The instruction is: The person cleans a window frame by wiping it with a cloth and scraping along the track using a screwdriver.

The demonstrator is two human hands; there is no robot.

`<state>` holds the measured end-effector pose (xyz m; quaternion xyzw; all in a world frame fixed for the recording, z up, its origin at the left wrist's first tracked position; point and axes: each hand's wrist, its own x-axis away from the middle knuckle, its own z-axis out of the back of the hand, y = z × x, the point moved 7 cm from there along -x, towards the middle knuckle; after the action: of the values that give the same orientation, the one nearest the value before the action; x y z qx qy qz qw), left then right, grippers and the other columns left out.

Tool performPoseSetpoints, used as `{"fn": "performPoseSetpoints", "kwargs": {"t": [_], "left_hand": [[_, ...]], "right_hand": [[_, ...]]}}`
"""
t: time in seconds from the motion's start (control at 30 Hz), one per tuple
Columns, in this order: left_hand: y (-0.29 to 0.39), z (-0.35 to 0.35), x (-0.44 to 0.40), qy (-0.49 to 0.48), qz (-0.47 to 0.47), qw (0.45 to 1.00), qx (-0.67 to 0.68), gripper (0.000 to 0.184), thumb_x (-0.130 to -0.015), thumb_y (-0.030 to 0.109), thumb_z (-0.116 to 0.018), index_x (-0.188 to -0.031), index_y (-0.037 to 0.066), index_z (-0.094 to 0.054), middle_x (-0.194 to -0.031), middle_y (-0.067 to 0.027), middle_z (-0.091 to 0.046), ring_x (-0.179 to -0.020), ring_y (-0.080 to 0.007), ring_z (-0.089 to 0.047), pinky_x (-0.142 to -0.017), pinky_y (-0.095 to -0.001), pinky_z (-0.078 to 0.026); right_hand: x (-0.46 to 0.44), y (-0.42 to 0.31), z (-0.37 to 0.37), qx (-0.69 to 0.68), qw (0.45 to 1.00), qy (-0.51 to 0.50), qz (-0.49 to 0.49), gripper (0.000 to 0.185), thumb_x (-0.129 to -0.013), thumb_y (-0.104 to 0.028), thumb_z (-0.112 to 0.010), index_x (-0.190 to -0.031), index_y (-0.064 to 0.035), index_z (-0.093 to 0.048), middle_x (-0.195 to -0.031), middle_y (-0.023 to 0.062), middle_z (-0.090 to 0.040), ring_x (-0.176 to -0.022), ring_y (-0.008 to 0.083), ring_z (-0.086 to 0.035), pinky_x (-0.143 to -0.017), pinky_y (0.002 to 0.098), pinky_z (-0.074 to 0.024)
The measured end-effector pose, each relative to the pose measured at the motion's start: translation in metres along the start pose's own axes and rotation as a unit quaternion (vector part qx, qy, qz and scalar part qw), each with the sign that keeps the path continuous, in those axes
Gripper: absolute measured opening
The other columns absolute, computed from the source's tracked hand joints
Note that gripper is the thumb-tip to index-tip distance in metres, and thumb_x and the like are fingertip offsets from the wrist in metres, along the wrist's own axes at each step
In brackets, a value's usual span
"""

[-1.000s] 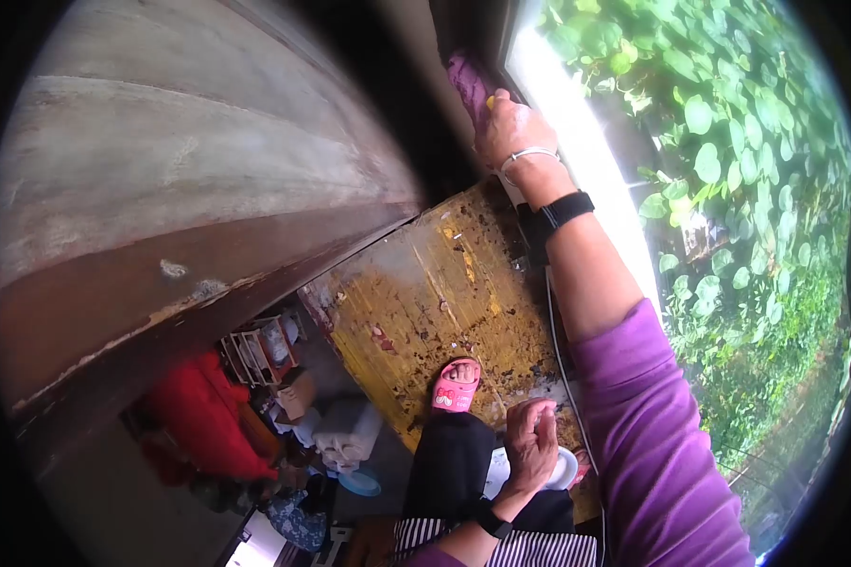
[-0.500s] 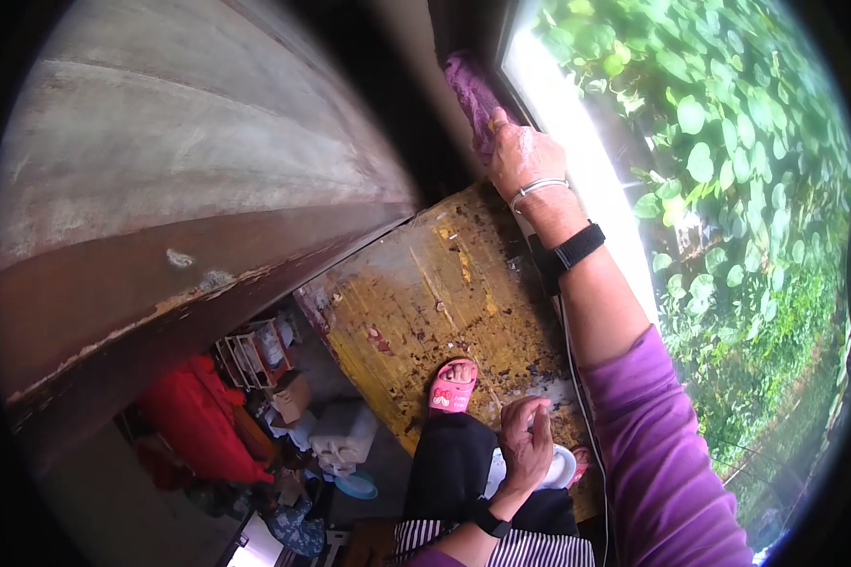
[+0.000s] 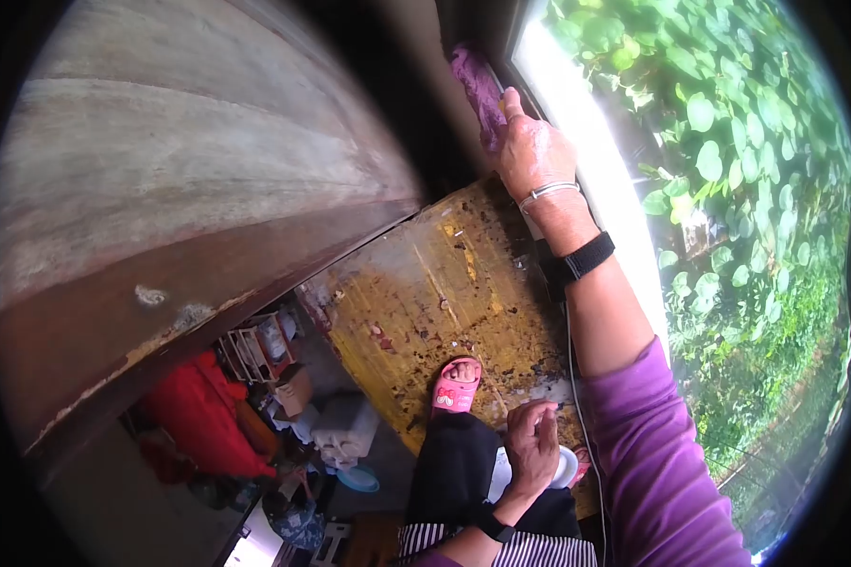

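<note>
My right hand point(image 3: 536, 156) is closed on a crumpled purple cloth point(image 3: 479, 90), its thumb pointing up along the frame. It holds the cloth against the dark inner side of the window frame point(image 3: 529, 90). Lower down, my left hand point(image 3: 531, 449) is curled with its fingers together, in front of a white bowl-like container point(image 3: 566, 467). Whatever its fingers may hold is hidden. The container is partly covered by this hand and stands close to my legs.
I stand on a worn yellow wooden surface point(image 3: 397, 302) with flaking paint; one foot wears a pink slipper point(image 3: 457, 385). A white cable point(image 3: 577, 378) runs along its right edge. Below left are red fabric point(image 3: 194, 416) and a blue-rimmed basin point(image 3: 357, 479). Leaves point(image 3: 700, 161) fill the window side.
My right hand has shifted slightly right in view, its thumb now raised more from the cloth. The whole view has also moved a little. My left hand keeps its curled shape.
</note>
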<state>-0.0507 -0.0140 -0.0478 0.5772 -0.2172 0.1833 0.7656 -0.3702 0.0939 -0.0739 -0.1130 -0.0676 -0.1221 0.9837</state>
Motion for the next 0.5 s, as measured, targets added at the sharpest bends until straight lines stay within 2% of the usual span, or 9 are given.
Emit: {"fn": "performPoseSetpoints", "kwargs": {"t": [0.13,0.2,0.4,0.47,0.5], "left_hand": [[0.0,-0.002,0.002,0.005,0.002,1.0,-0.005,0.009,-0.085,0.011,-0.052,-0.09,0.005,-0.057,-0.088,-0.0062,-0.059,-0.084,-0.0182,-0.053,-0.074,-0.0291,-0.043],[0.0,0.0,0.001,0.009,0.003,1.0,-0.01,0.01,-0.085,0.011,-0.052,-0.09,0.004,-0.057,-0.089,-0.0063,-0.059,-0.084,-0.0183,-0.053,-0.074,-0.0293,-0.043],[0.008,-0.007,0.0,0.002,-0.008,1.0,0.0,0.009,-0.085,0.011,-0.052,-0.089,0.004,-0.057,-0.09,-0.0064,-0.059,-0.085,-0.0182,-0.053,-0.073,-0.0293,-0.043],[0.011,-0.012,0.002,-0.004,-0.007,1.0,-0.005,0.008,-0.081,0.004,-0.053,-0.088,0.005,-0.055,-0.087,-0.0086,-0.059,-0.083,-0.0246,-0.056,-0.076,-0.0326,-0.041],[0.013,-0.013,0.002,-0.001,-0.008,1.0,0.001,0.008,-0.081,0.004,-0.053,-0.088,0.005,-0.055,-0.087,-0.0085,-0.059,-0.083,-0.0246,-0.056,-0.077,-0.0327,-0.041]], "right_hand": [[-0.008,0.006,-0.014,0.01,1.0,-0.021,-0.004,0.04,-0.077,-0.01,-0.045,-0.116,-0.0011,-0.045,-0.076,0.0156,-0.063,-0.073,0.0296,-0.062,-0.064,0.0403,-0.049],[-0.01,0.003,-0.01,-0.009,0.999,-0.018,0.039,0.038,-0.077,-0.011,-0.044,-0.114,0.0001,-0.046,-0.075,0.0152,-0.063,-0.073,0.0303,-0.062,-0.063,0.0403,-0.0489],[-0.009,-0.003,-0.007,0.038,0.997,-0.025,0.065,0.035,-0.079,-0.007,-0.043,-0.112,0.0031,-0.047,-0.072,0.0143,-0.063,-0.069,0.0303,-0.063,-0.062,0.0406,-0.0489],[-0.017,-0.005,-0.011,0.057,0.995,-0.059,0.061,0.032,-0.079,-0.007,-0.043,-0.109,0.0029,-0.049,-0.076,0.0148,-0.063,-0.074,0.0296,-0.063,-0.065,0.0399,-0.0493],[-0.023,-0.007,-0.011,0.057,0.995,-0.059,0.061,0.032,-0.079,-0.007,-0.043,-0.109,0.0029,-0.049,-0.076,0.0148,-0.063,-0.074,0.0296,-0.063,-0.065,0.0399,-0.0493]]}}
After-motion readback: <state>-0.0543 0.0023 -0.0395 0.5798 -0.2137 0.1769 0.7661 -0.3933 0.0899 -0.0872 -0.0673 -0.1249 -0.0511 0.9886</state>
